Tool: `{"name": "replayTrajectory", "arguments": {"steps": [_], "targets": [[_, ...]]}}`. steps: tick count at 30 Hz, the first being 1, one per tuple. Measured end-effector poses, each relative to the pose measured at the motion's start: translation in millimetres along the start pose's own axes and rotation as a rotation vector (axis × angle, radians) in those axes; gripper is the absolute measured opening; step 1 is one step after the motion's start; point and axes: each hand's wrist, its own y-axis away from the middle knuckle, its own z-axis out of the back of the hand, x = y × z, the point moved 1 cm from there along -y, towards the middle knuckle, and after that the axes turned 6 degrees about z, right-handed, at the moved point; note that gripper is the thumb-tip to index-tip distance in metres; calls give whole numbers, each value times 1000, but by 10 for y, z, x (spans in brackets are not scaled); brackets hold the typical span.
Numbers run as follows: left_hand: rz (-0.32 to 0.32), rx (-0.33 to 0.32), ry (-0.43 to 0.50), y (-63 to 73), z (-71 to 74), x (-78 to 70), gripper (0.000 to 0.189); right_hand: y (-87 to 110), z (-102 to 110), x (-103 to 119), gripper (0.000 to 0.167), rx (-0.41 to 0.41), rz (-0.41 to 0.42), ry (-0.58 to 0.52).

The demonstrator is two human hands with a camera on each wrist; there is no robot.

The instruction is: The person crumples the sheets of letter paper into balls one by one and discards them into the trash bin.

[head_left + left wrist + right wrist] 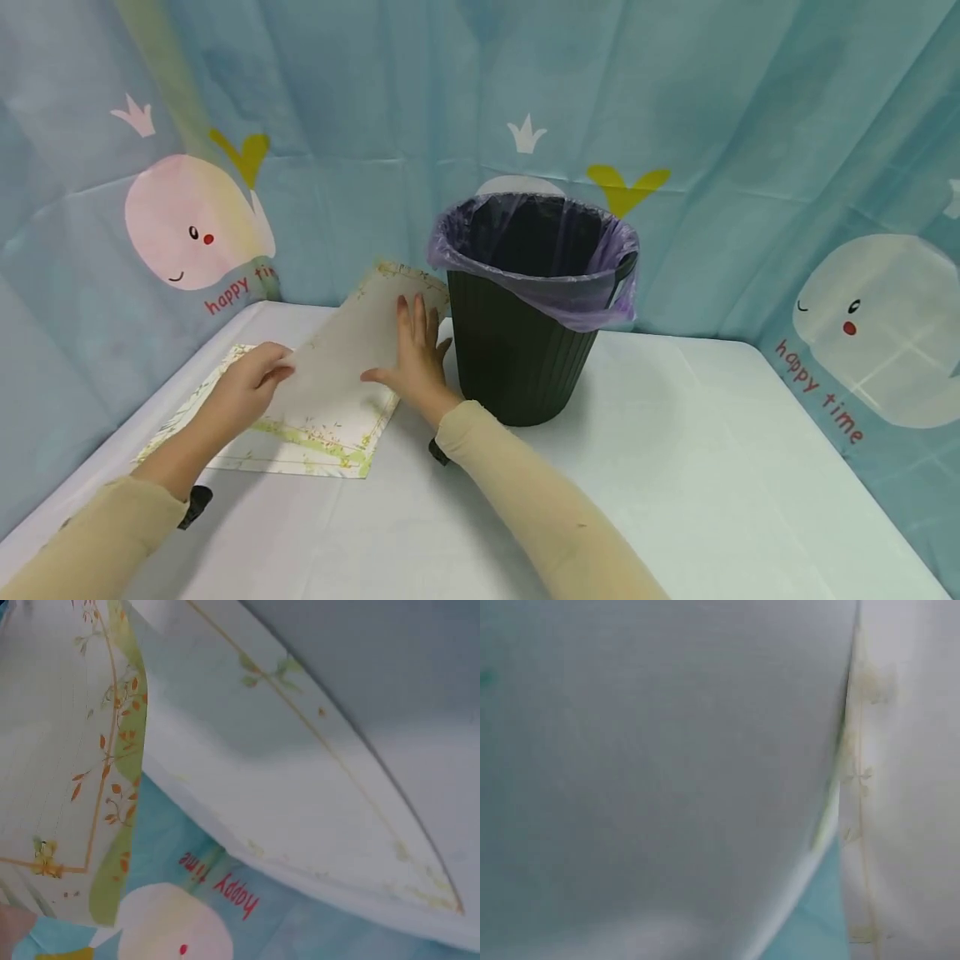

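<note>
A sheet of paper with a floral border is raised at a tilt left of the bin in the head view. My left hand pinches its left edge between thumb and fingers. Over the sheet's right part lies my right hand, fingers straight and spread; whether it touches the paper I cannot tell. Below, more patterned paper lies flat on the table. The left wrist view shows the raised sheet close up, beside the flat paper. No right-hand fingers show in the right wrist view.
A black ribbed bin lined with a purple bag stands upright just right of my right hand. The white table runs to a blue curtain with printed whales, which hangs behind and along both sides.
</note>
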Motion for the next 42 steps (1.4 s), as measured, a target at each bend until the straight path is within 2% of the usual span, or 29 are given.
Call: {"name": "replayTrajectory", "arguments": {"steps": [2, 4, 6, 8, 10, 13, 15, 18, 21, 26, 29, 32, 34, 35, 36, 39, 40, 42], "targets": [[-161, -46, -12, -7, -2, -26, 20, 0, 67, 44, 127, -62, 78, 16], [-344, -96, -29, -27, -12, -52, 15, 3, 134, 97, 131, -87, 155, 22], [-512, -157, -41, -42, -27, -96, 18, 13, 189, 146, 135, -62, 225, -7], [-634, -206, -67, -51, -38, -154, 24, 24, 226, 188, 137, 3, 291, -72], [-693, -233, -91, -56, -50, -230, 23, 44, 248, 222, 137, 89, 333, -130], [-723, -236, -144, -58, -66, -332, 39, 81, 261, 262, 134, 224, 355, -186], [-746, -225, -166, -58, -80, -383, 45, 113, 264, 278, 130, 304, 352, -167], [-781, -231, -183, -44, -97, -425, 41, 147, 267, 297, 121, 374, 369, -141], [-790, -260, -190, -23, -108, -441, 39, 165, 276, 321, 111, 394, 427, -141], [-805, -327, -203, -15, -135, -487, 39, 190, 327, 377, 75, 387, 494, -140], [-808, -353, -199, -24, -150, -543, 38, 230, 370, 396, 50, 397, 491, -133], [-790, -339, -195, -40, -138, -621, 35, 283, 394, 366, 30, 384, 452, -193], [-759, -327, -197, -64, -117, -673, 18, 315, 409, 312, 21, 354, 416, -257], [-734, -313, -203, -73, -97, -689, 11, 330, 419, 282, 17, 331, 401, -288], [-695, -292, -199, -79, -75, -699, 12, 345, 430, 250, 17, 311, 385, -327], [-519, -174, -163, -72, 0, -707, 53, 393, 478, 192, 18, 298, 358, -387], [-452, -119, -158, -59, 26, -712, 57, 412, 495, 187, 18, 297, 355, -400], [-325, 1, -160, -32, 59, -736, 80, 450, 542, 193, 18, 295, 361, -428]]}}
